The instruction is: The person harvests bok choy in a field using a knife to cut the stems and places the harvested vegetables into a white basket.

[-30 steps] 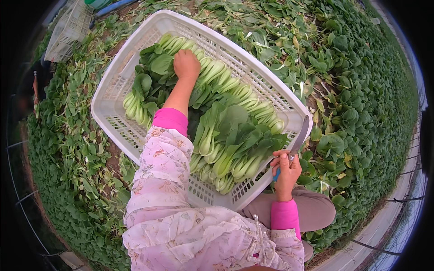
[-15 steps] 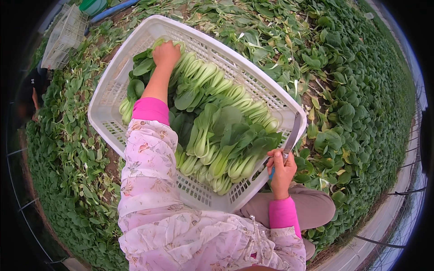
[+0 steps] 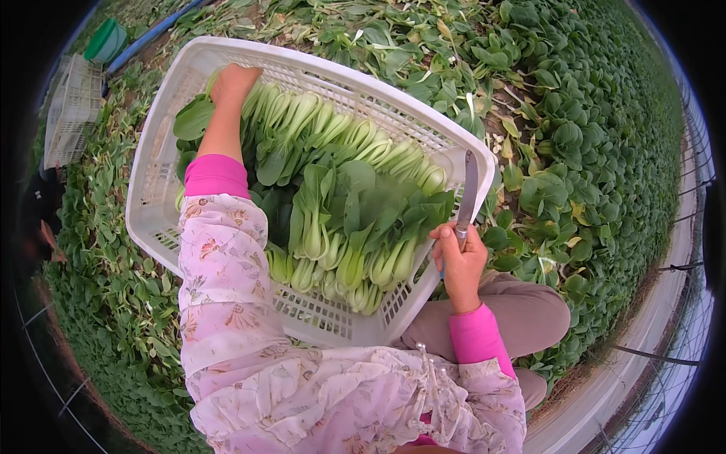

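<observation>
A white slatted plastic crate point(image 3: 310, 64) lies in front of me, holding rows of bok choy point(image 3: 325, 125) with pale stems and dark green leaves. My left hand point(image 3: 234, 83) reaches into its far left corner, closed over a bok choy point(image 3: 193, 119) whose leaf sticks out beside the wrist. The fingertips are hidden behind the hand. At the crate's near right side, my right hand point(image 3: 463, 265) grips a knife point(image 3: 469, 189) with a blue handle, mostly covered by the fingers. Its blade points up and away, over the crate's right rim.
Growing bok choy point(image 3: 590, 151) fills the ground at the right. Loose cut leaves point(image 3: 393, 38) litter the soil beyond the crate. At the far left stand another white crate point(image 3: 74, 106), a green bucket point(image 3: 106, 39) and a blue pipe point(image 3: 155, 30). Part of another person point(image 3: 45, 219) shows there.
The whole view has shifted, so the crate and my left hand appear farther left. My left hand has turned at the wrist, its fingers now hidden. The knife blade stands more upright.
</observation>
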Motion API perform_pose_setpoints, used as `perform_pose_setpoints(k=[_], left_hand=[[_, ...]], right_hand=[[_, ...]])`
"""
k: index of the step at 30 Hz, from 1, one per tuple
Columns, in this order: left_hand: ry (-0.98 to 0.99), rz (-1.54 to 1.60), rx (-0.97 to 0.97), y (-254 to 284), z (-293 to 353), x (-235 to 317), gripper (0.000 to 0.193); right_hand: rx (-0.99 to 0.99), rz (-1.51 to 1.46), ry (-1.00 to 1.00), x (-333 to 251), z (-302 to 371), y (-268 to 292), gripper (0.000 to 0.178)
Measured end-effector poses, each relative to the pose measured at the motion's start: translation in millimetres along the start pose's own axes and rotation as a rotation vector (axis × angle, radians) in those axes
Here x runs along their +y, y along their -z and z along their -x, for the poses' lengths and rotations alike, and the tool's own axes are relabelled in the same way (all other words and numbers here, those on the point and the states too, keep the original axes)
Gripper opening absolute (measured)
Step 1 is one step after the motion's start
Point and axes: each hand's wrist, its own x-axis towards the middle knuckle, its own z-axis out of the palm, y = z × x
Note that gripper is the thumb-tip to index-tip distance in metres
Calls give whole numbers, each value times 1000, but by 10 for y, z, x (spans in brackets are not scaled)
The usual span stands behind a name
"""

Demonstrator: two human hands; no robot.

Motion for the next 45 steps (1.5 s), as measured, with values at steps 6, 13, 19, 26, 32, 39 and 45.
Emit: perform_pose_setpoints(k=[6, 13, 19, 26, 32, 39, 45], left_hand=[[-70, -53, 2, -50, -12, 73, 53], [-137, -135, 9, -48, -203, 26, 45], [-248, 7, 340, 252, 176, -13, 43], [-1291, 515, 659, 1133, 1615, 1487, 82], [-901, 848, 313, 765, 2521, 1067, 41], [-187, 242, -125, -298, 3030, -532, 50], [-235, 48, -116, -544, 2981, -665, 60]], right_hand=[[5, 25, 16, 50, -10, 24, 10], [0, -12, -12, 45, -10, 40, 13], [-1, -35, -2, 53, -26, 42, 15], [52, -158, 11, 106, -11, 53, 19], [64, -385, 35, 191, -32, 128, 20], [-112, -246, 10, 80, 113, -78, 25], [-597, -142, -136, 476, 222, -784, 32]])
